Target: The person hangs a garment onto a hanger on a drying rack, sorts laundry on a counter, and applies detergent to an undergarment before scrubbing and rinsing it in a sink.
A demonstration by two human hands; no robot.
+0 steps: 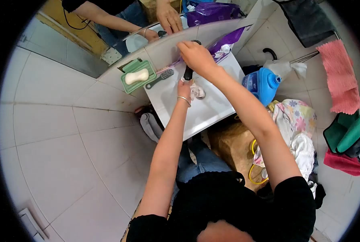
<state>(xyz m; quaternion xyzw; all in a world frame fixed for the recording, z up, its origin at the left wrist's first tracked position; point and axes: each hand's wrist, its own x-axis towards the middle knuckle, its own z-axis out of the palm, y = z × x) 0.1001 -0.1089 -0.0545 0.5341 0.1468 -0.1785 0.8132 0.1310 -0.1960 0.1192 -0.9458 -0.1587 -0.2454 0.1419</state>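
A white sink (pixel 210 115) holds a small bunched pale cloth (pixel 197 92) near its drain. Under the black faucet (pixel 188 73), my left hand (pixel 184 89) is closed on the pale cloth, part of which spreads to its right. My right hand (pixel 196 56) lies over the top of the faucet, by its handle, with the fingers curled and their tips partly hidden. On the sink's left corner lies a grey brush (pixel 160 79), beside a green soap dish (pixel 132 85) with a white soap bar (pixel 136 76).
A purple pouch (pixel 228 43) stands behind the faucet. Right of the sink are a blue bottle (pixel 261 86) and piled clothes (pixel 296 117). Pink cloth (pixel 339 76) hangs at the far right. A mirror (pixel 107 28) runs along the back wall.
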